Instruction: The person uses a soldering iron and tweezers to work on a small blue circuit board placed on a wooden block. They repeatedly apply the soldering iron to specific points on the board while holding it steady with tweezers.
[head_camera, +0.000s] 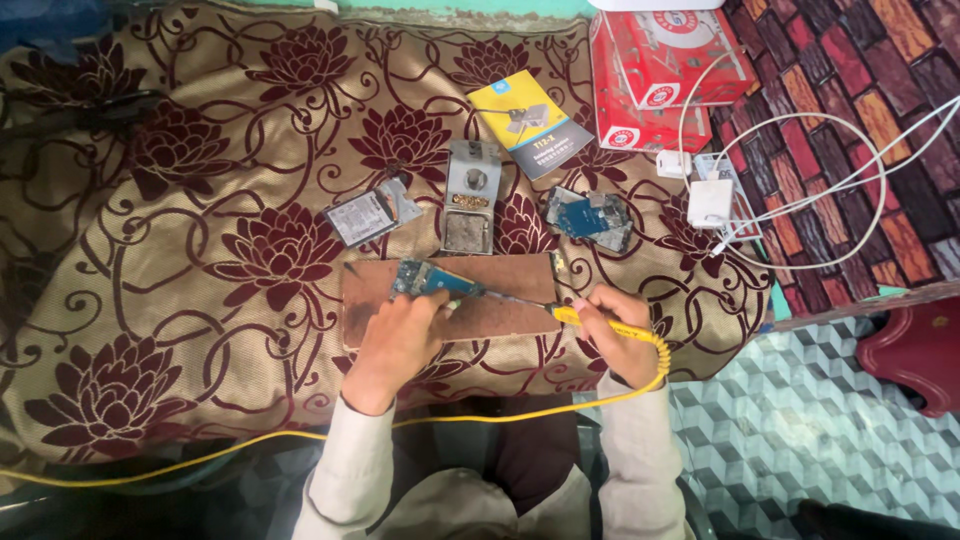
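Now, L hand on circuit board, R hand w/ soldering iron

A gold cloth patterned with dark maroon flowers and scrolls. A brown wooden board, a blue-green circuit board, a yellow-handled soldering iron with yellow cord, red boxes, white cables.
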